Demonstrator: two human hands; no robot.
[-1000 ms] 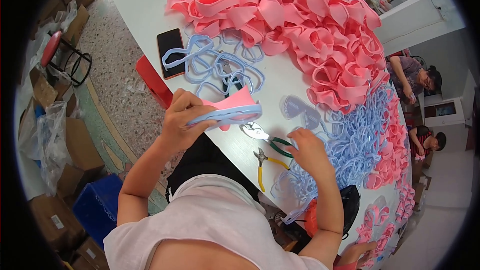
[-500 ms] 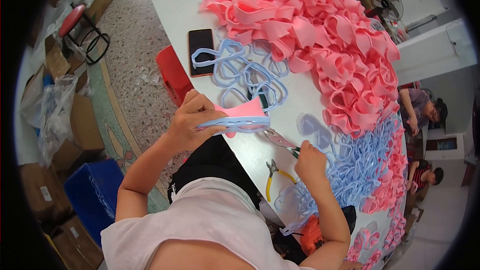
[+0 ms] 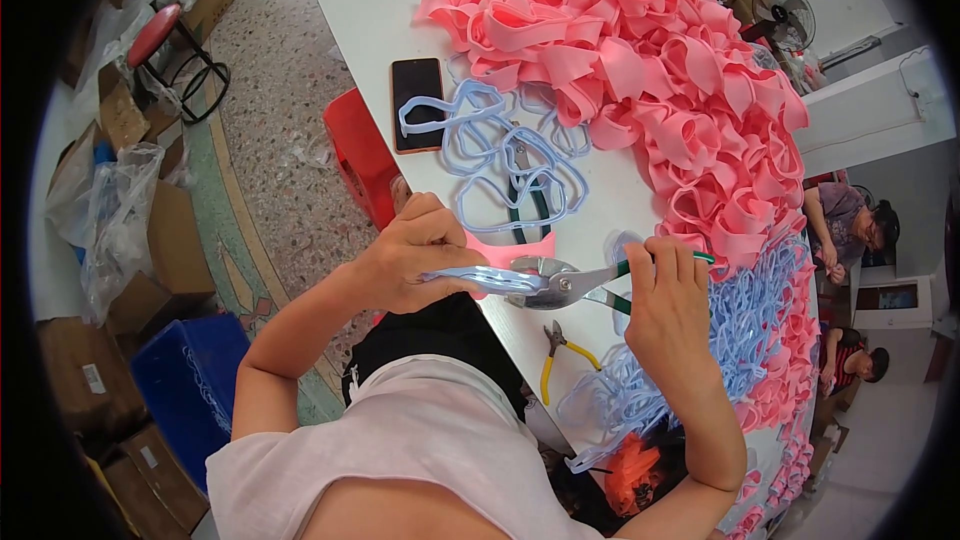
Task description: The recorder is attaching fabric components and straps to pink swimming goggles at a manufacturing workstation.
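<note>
Between its thumb and fingers, my left hand (image 3: 412,255) grips a light blue goggle-shaped frame (image 3: 470,276) edge-on. A soft pink band-like piece (image 3: 520,248) is fitted against that frame and sticks out on its far side. My right hand (image 3: 672,305) is wrapped round the green handles of wide-jawed pliers (image 3: 570,285). Their metal jaws lie on the right end of the frame; how tightly they bite cannot be made out. Below them, small yellow-handled cutters (image 3: 556,336) lie on the white table (image 3: 350,0).
Pink bands (image 3: 660,70) are heaped across the table's far side, with a pile of blue frames (image 3: 700,350) at right. Loose blue frames (image 3: 480,145) overlap a phone (image 3: 416,90) and another green-handled tool (image 3: 514,210). A red stool (image 3: 360,155) stands at the edge. Two people (image 3: 850,225) sit at right.
My right hand has lifted the pliers off the table and brought their jaws to the frame's right end. My left hand still holds the frame, now slightly further right in view.
</note>
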